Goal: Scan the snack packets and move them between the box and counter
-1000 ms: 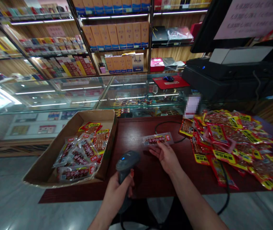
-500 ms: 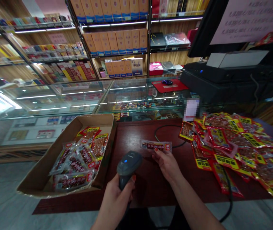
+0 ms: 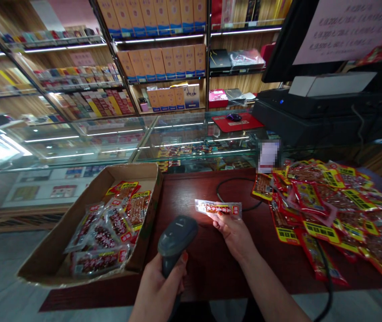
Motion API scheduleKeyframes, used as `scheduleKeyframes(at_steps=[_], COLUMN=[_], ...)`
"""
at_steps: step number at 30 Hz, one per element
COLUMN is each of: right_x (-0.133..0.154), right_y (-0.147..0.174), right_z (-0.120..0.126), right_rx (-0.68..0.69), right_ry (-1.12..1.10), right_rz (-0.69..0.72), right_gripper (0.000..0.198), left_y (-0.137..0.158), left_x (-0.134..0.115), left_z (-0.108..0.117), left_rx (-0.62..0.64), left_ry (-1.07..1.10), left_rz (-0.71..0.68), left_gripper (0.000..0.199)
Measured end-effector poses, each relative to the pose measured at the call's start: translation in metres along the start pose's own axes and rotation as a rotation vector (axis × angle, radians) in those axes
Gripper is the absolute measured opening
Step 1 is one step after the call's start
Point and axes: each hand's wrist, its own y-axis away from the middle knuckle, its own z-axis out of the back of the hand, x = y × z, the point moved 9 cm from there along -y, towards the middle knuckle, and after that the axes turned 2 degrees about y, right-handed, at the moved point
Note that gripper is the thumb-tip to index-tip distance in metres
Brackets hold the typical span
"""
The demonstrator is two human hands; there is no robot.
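Note:
My left hand (image 3: pixel 160 281) is wrapped round the handle of a dark grey barcode scanner (image 3: pixel 178 235), whose head points toward the right. Between the thumb and fingers of my right hand (image 3: pixel 232 232) is a slim clear snack packet (image 3: pixel 207 207) with red print, held above the dark wooden table (image 3: pixel 180 190). Scanner and packet are a short gap apart, and the packet's left part looks brightly lit. To the left, a cardboard box (image 3: pixel 39 264) holds several similar packets (image 3: pixel 98 261) and some red and yellow snack bags (image 3: pixel 138 208).
A heap of red and yellow snack bags (image 3: pixel 325 197) covers the table's right side. A black cable (image 3: pixel 328 286) runs among them. Behind stand a glass display counter (image 3: pixel 110 138), a mouse (image 3: pixel 233 117) on a red mat (image 3: pixel 244 125), and a monitor (image 3: pixel 287 40).
The scanner's blue light has gone out, and the packet now shows a bright glow. My left hand with the scanner has shifted slightly down and left; the packet is tilted a little differently.

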Motion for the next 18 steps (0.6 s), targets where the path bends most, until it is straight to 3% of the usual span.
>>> scheduleKeyframes(at_steps=[9, 18], right_x=[-0.0009, -0.0048], right_y=[-0.0001, -0.0025], right_z=[-0.0033, 0.0054], right_rx=[0.039, -0.035], right_ry=[-0.004, -0.087], right_rz=[0.011, -0.018], right_gripper=[0.027, 0.037], left_y=[0.0028, 0.0011], left_x=[0.0073, 0.0085], left_z=[-0.0041, -0.0016], left_rx=[0.053, 0.045], left_ry=[-0.031, -0.001], left_rz=[-0.020, -0.007], left_gripper=[0.042, 0.045])
